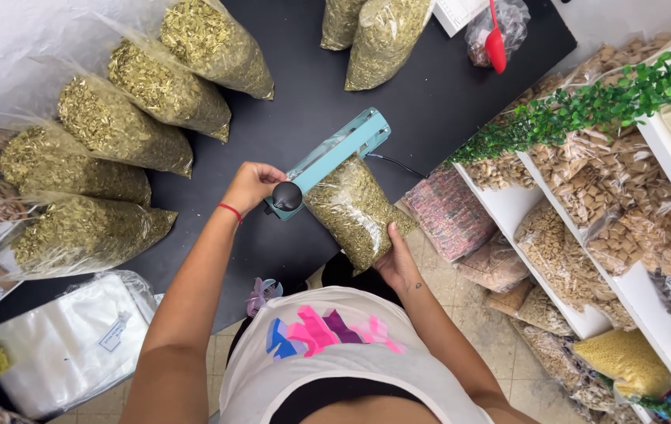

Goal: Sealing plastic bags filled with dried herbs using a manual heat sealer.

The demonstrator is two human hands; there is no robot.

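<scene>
A light blue heat sealer (pixel 338 155) lies on the black table (pixel 312 71). My left hand (pixel 250 186) grips its handle end by the black knob (pixel 287 195), with the sealer arm pressed down. A clear bag of dried green herbs (pixel 353 210) has its top edge under the sealer arm. My right hand (pixel 396 261) holds the bag's lower end from below at the table's edge. A red band is on my left wrist.
Several filled herb bags (pixel 115 126) lie in a row on the table's left, two more at the top (pixel 371 27). A stack of empty clear bags (pixel 68 341) sits lower left. Shelves (pixel 579 228) of packed dry goods and a green garland stand right. A red spatula (pixel 495 43) lies top right.
</scene>
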